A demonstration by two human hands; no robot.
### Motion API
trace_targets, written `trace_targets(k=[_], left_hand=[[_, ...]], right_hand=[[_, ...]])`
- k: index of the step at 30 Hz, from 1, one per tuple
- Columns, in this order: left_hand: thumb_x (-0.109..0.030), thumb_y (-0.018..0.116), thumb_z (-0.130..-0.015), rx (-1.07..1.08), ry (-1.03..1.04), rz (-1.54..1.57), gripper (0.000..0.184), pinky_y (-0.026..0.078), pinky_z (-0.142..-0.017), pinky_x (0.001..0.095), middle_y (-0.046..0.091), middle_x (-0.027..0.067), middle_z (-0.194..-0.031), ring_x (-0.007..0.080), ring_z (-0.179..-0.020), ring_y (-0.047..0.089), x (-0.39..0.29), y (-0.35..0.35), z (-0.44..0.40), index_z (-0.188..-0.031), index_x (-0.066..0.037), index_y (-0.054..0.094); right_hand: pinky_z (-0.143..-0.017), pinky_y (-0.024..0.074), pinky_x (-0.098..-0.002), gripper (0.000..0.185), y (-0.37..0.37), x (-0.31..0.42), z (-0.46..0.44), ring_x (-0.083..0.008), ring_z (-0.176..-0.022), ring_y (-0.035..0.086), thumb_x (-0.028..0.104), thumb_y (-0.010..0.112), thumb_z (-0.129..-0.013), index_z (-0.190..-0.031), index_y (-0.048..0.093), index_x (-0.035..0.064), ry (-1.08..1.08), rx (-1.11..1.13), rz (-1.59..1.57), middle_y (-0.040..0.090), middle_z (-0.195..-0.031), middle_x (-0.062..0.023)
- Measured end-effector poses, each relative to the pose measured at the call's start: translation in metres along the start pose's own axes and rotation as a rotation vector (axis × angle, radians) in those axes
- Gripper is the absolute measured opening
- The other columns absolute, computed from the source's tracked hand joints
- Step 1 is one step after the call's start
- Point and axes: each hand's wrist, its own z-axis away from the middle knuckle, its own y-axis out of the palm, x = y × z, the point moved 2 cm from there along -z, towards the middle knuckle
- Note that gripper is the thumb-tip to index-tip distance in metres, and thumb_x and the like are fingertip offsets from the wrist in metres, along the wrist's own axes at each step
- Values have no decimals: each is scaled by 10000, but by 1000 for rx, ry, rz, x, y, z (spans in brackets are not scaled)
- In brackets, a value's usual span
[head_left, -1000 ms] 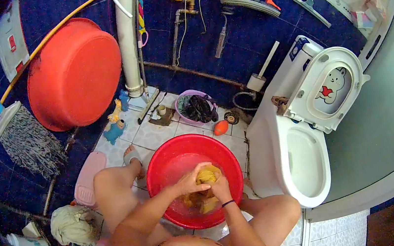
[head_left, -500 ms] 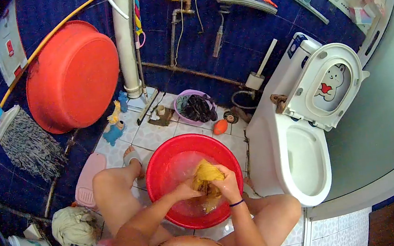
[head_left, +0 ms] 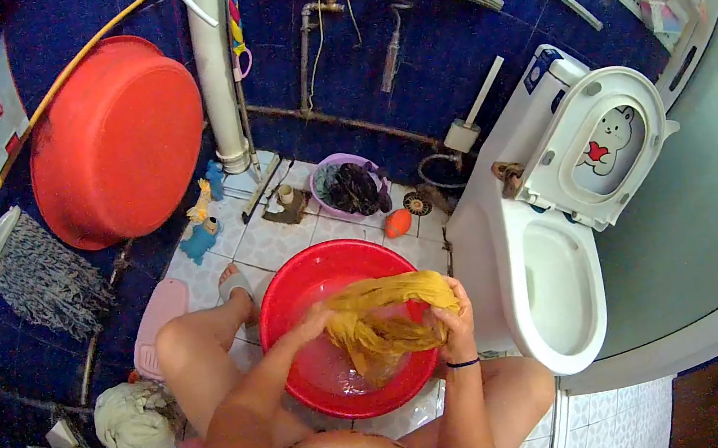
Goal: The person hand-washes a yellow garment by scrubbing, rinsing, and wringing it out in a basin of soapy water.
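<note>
A wet yellow cloth point(head_left: 381, 325) is stretched between my two hands over a red basin point(head_left: 280, 275) on the floor. My left hand point(head_left: 310, 321) is closed on the cloth's left end, above the basin's left part. On the right, my right hand point(head_left: 455, 316) grips the other end near the basin's rim, with a dark band around the wrist. The lower folds of the cloth hang down into the basin, where some water shows. What kind of garment or cloth it is cannot be made out.
A white toilet point(head_left: 558, 288) with its lid up stands to the right. Beyond the basin are a purple tub point(head_left: 316, 175) holding dark cloth and an orange object point(head_left: 397, 223). A large red tub point(head_left: 121, 142) and a mop point(head_left: 48, 274) hang at left, above a pink stool point(head_left: 160, 332).
The yellow cloth was bunched low in the basin between close hands. Now it is lifted and spread wide, my right hand having moved right and my left hand slightly left and up.
</note>
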Motion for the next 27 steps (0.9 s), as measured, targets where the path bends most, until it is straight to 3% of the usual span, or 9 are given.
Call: trace_targets(k=[2,5,8,11,13,16,23,25,27], left_hand=[[-377,355,-864,-131,44,101,477,426,-795,334,535,111,-1103,201,-967,516,28,-15,-15,-1178,-29,444],[-373,270,-867,-353,-229,816,477,441,-761,354,543,102,-1062,224,-927,531,-78,27,14,-1157,-36,445],[-351,423,-860,-307,-264,1072,405,450,-752,361,533,75,-966,193,-855,523,-35,20,-5,-1144,-61,415],[-331,583,-744,-729,-197,-59,522,429,-780,386,530,131,-986,271,-899,524,48,-17,-21,-1126,-17,416],[-298,690,-635,-713,-117,-623,673,361,-859,437,438,185,-1113,312,-1044,418,41,-26,-9,-1195,-90,380],[-317,625,-681,-545,-274,-1014,650,281,-905,514,288,192,-1265,372,-1162,255,-37,7,28,-1257,-210,345],[-194,509,-771,-82,-76,-1330,473,361,-839,509,293,171,-1289,377,-1167,294,94,8,21,-1229,-179,393],[-150,515,-762,-138,-186,-1302,466,412,-796,471,347,167,-1265,352,-1135,366,30,20,29,-1215,-157,407],[-136,485,-768,-203,-188,-671,420,424,-802,431,430,166,-1145,317,-1051,429,53,33,8,-1185,-120,435]], right_hand=[[-839,403,-278,459,0,-3,-5,-159,-967,505,50,622,-692,-1109,436,13,48,14,13,513,-1054,-72],[-833,401,-268,447,-8,-30,-19,-155,-969,496,69,614,-717,-1119,426,17,101,-37,237,510,-1054,-57],[-856,392,-324,517,-52,-94,-34,-234,-1016,480,141,631,-708,-1155,405,14,21,-67,947,483,-1100,-139],[-873,377,-363,590,-44,-110,-24,-300,-1060,438,174,652,-690,-1194,380,34,191,-91,1324,411,-1159,-184],[-879,374,-370,609,-41,-121,-22,-312,-1062,431,175,661,-683,-1205,373,51,201,-37,1346,401,-1160,-181],[-852,392,-403,572,-49,-166,-18,-326,-1037,457,227,623,-712,-1197,369,61,151,140,1167,444,-1137,-194],[-725,462,-369,526,-32,-215,22,-269,-993,487,285,566,-795,-1232,331,112,928,86,351,417,-1168,-105],[-750,453,-418,579,-31,-218,36,-290,-1022,470,368,554,-791,-1256,303,132,1091,-30,146,397,-1204,-103],[-783,438,-474,654,-33,-221,48,-316,-1055,450,455,544,-775,-1283,269,149,1142,-133,34,370,-1249,-102]])
